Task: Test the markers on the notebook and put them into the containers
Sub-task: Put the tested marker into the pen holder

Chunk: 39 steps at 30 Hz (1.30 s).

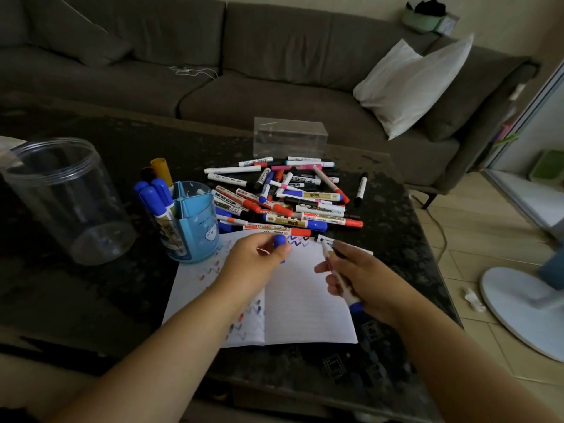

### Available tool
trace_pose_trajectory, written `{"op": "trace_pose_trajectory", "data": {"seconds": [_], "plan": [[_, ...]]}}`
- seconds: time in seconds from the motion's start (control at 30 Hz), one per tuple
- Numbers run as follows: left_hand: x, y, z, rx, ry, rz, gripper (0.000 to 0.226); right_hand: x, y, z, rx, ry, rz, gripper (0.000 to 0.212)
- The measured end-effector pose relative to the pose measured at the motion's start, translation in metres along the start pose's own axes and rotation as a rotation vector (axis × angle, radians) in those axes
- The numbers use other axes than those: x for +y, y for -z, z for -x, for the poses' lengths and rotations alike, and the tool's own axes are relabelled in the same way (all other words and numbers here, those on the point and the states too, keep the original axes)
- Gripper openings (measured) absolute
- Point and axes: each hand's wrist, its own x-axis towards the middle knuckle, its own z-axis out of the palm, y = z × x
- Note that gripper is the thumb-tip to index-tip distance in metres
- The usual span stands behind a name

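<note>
Holding uncapped marker (341,279), label unreadable; cap (279,241) apart.

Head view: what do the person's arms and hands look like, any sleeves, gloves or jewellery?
Both forearms are bare as far as the frame shows, no sleeves visible. The left hand and right hand wear no gloves, and no rings, watch or wristbands show. The dim light hides finer marks.

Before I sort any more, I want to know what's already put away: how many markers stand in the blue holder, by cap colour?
Blue caps: 3
Orange cap: 1
Black cap: 1
Total: 5 visible in the blue holder; any behind these are hidden.
</note>
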Motion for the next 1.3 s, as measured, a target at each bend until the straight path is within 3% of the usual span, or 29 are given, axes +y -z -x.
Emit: {"op": "trace_pose_trajectory", "data": {"seconds": [0.03,0.17,0.23,0.33,0.47,0.57,0.67,0.83,1.0,1.3], "plan": [[-0.004,-0.001,0.000,-0.005,-0.056,-0.048,0.012,0.001,0.002,-0.005,-0.012,0.021,-0.101,0.033],[-0.022,-0.007,-0.009,0.021,-0.200,-0.212,0.024,-0.011,-0.001,-0.017,-0.022,0.032,-0.493,0.016],[-0.028,-0.011,-0.012,0.016,-0.281,-0.277,0.022,-0.013,-0.001,-0.025,-0.067,-0.003,-0.651,0.018],[-0.039,-0.018,-0.011,0.012,-0.386,-0.400,0.022,-0.008,-0.001,-0.039,-0.173,0.055,-0.703,0.026],[-0.052,-0.021,-0.011,0.025,-0.482,-0.463,0.022,0.002,0.001,-0.061,-0.191,0.210,-0.504,0.017],[-0.056,-0.022,-0.016,0.016,-0.525,-0.495,0.023,0.010,-0.004,-0.075,-0.019,0.322,-0.092,0.033],[-0.061,-0.023,-0.019,0.032,-0.538,-0.532,0.030,0.014,-0.006,-0.086,0.107,0.387,0.081,0.038],[-0.064,-0.023,-0.021,0.031,-0.532,-0.520,0.034,0.023,-0.006,-0.096,0.289,0.458,0.111,0.015],[-0.065,-0.023,-0.022,0.020,-0.535,-0.514,0.043,0.028,-0.008,-0.099,0.388,0.512,0.114,0.026],[-0.062,-0.023,-0.020,0.033,-0.513,-0.495,0.034,0.028,-0.007,-0.100,0.391,0.498,0.185,0.023]]}}
